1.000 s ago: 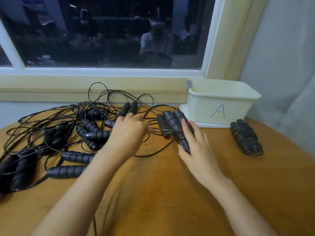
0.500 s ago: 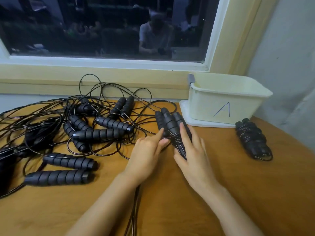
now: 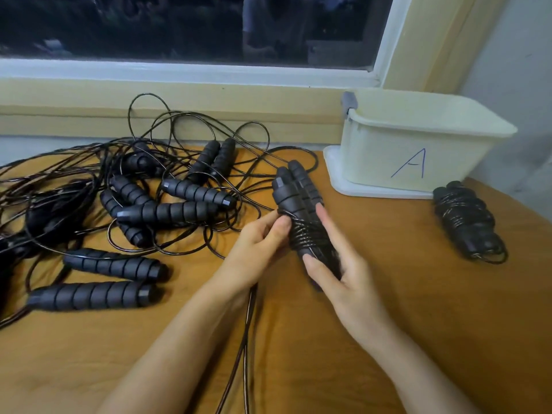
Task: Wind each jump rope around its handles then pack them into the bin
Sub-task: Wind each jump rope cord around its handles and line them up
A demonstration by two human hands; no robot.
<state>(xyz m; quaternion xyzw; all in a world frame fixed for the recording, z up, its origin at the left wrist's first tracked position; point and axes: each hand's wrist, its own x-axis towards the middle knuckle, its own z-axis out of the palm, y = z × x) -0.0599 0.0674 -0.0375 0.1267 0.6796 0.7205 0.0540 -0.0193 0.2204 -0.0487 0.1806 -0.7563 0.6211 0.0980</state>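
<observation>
My right hand (image 3: 343,273) grips a pair of black ribbed handles (image 3: 294,195) held side by side, with black rope coiled a few turns around their middle. My left hand (image 3: 257,246) pinches that rope against the handles' left side. The loose rope (image 3: 245,339) hangs from under my left hand down toward me over the table. A fully wound jump rope (image 3: 466,222) lies on the table to the right of the bin. The cream bin (image 3: 418,135) marked "A" stands at the back right on its lid.
A tangle of several unwound jump ropes (image 3: 167,210) with black handles covers the left half of the orange-brown table (image 3: 418,324). A window sill and wall run along the back. The wall closes in on the right behind the bin.
My left hand came back from the tangle on the left to the handles and now pinches the rope there. The handles are lifted nearer to me, and the view has moved closer.
</observation>
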